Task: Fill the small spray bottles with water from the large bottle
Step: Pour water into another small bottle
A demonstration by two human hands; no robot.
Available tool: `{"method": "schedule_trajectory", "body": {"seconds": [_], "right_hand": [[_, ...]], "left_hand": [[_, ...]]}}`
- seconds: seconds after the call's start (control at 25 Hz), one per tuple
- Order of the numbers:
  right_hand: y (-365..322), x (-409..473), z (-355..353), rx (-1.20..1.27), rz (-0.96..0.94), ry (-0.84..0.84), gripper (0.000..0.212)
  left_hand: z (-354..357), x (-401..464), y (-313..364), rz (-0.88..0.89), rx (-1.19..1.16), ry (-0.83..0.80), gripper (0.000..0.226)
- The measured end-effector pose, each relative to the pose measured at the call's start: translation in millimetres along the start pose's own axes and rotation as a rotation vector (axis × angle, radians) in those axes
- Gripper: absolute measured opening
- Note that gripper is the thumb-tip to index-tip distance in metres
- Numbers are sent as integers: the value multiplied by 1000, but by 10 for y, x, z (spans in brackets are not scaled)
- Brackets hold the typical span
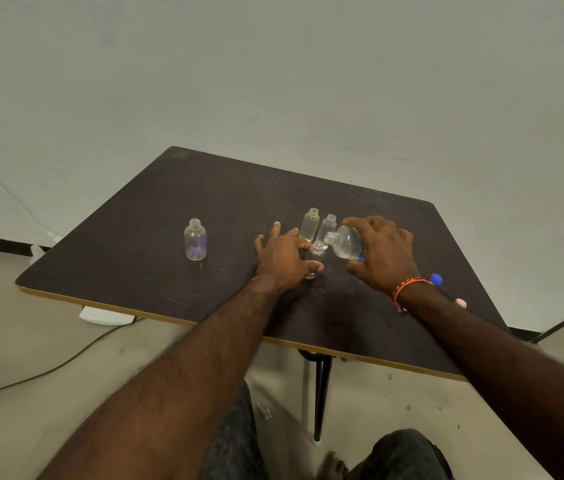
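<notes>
- Large clear bottle (347, 243), uncapped, tipped nearly level, mouth just above a small clear bottle (315, 258) standing upright.
- Behind these, upright and open-necked: a yellowish small bottle (309, 224) and a clear one (327, 227), side by side.
- Well to the left, alone, upright: a purple-tinted small bottle (195, 240).

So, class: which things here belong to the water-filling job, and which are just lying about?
Belong to the job:
large clear plastic water bottle, tipped in the right hand
small clear bottle steadied by the left hand
yellowish small bottle
clear small bottle
purple-tinted small bottle

Lying about:
blue cap
pink cap
</notes>
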State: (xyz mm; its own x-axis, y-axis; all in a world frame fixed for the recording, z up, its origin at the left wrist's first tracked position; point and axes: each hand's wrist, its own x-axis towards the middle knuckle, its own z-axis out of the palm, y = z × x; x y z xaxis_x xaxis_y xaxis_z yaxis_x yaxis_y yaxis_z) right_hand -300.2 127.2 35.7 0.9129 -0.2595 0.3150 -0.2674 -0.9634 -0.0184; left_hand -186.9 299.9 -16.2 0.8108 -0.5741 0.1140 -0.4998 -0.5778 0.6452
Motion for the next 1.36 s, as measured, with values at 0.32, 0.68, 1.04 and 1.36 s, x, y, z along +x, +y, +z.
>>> {"method": "schedule_trajectory", "body": {"seconds": [0.32,0.68,1.04,1.36], "right_hand": [[-5,-8,-28,-2,-10,13,81],[4,-2,-34,-11,-12,4,82],[-4,14,-61,-31,-23,7,81],[25,30,-56,-30,-20,-1,82]], "left_hand": [[4,0,-7,-6,-4,0,47],[3,3,-5,-12,-2,8,47],[9,11,-2,-12,16,-2,49],[13,9,-10,-15,11,-7,49]]}}
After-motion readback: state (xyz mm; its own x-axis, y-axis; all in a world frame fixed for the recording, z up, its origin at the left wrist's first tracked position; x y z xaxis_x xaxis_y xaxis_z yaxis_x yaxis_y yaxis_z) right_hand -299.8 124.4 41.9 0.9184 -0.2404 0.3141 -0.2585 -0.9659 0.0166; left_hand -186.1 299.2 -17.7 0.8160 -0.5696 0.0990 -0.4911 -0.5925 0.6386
